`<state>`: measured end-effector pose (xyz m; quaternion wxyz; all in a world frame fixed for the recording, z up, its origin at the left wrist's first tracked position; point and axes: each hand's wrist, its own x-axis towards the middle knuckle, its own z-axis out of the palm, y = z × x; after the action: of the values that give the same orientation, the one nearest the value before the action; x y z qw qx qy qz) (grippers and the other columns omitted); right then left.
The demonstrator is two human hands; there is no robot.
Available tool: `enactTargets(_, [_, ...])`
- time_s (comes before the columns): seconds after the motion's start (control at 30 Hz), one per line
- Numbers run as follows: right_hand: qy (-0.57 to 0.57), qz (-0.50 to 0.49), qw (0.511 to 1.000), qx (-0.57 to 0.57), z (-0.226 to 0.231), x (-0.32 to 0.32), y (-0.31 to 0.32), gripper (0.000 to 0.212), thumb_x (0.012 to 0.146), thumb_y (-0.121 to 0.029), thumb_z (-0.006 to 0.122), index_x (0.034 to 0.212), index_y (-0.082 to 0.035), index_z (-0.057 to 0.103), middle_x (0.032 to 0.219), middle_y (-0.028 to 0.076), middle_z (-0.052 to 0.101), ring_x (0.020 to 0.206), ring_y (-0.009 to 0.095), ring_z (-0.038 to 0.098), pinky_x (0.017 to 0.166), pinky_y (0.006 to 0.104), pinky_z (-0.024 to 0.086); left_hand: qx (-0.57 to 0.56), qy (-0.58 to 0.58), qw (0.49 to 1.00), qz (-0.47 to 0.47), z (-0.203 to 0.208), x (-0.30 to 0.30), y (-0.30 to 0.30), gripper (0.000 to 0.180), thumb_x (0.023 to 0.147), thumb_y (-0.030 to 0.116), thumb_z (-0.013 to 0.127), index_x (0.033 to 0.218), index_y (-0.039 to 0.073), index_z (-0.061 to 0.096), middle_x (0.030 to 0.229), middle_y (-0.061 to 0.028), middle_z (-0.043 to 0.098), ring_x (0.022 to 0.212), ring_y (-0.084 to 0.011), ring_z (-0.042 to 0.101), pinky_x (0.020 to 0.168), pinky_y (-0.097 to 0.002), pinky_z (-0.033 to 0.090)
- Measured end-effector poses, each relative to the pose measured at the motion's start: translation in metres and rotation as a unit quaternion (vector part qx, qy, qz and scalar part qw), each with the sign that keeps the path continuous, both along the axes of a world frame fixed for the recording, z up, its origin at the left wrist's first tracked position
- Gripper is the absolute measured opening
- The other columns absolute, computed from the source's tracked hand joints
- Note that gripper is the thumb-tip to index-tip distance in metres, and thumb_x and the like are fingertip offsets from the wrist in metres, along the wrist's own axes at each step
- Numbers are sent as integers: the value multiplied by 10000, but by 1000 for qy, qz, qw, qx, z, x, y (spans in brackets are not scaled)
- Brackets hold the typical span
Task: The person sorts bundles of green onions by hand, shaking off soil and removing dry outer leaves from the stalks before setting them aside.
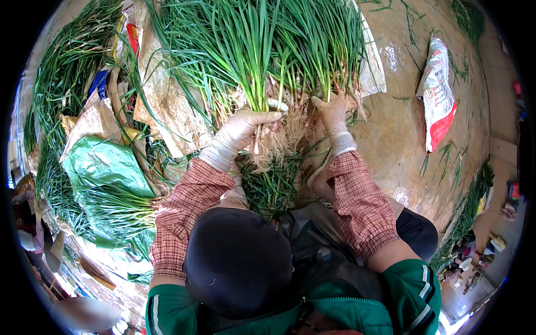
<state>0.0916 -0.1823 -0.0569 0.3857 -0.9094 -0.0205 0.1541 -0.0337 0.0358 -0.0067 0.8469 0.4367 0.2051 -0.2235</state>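
Note:
My left hand (245,127), in a pale glove, is closed around the lower stems of a bunch of scallions (254,61). White bulbs and tangled pale roots (273,148) hang below that grip. To its right, my gloved right hand (334,114) pinches scallion stems low down, at the edge of the big heap (329,39); its other fingertips are partly hidden. Between the two hands lie more bulbs and roots. Checked sleeve covers reach from both wrists toward the elbows.
Left of the heap lie a stained sack (164,106), a green plastic sheet (106,162) and a smaller scallion bundle (125,206). A white and red bag (438,95) rests on the wet floor (391,145) at the right. Loose leaves (271,187) lie below my hands.

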Motion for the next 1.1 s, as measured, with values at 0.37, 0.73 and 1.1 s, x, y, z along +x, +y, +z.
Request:
enactTargets(0.37, [139, -29, 940, 310, 54, -53, 18, 249, 836, -247, 703, 899, -10, 658, 783, 47, 627, 695, 110, 570, 665, 233, 475, 46, 100, 983, 148, -28, 11, -20, 284, 778, 70, 735, 997, -58, 607, 842, -102, 684, 650, -153, 640, 578, -252, 531])
enactTargets(0.73, [198, -17, 952, 231, 96, -21, 35, 244, 912, -219, 611, 937, 21, 643, 725, 76, 633, 652, 133, 628, 609, 259, 535, -1, 60, 998, -20, 4, -11, -3, 293, 876, 149, 632, 1127, -1, 626, 781, -45, 670, 617, -93, 625, 511, -195, 497])
enactTargets(1.1, [187, -49, 980, 44, 22, -18, 32, 257, 846, -290, 699, 929, -50, 658, 722, 25, 603, 595, 57, 499, 534, 224, 453, 11, -106, 994, 31, 43, -20, 14, 428, 816, 246, 699, 1165, 24, 591, 809, -33, 643, 644, -97, 588, 549, -194, 453])
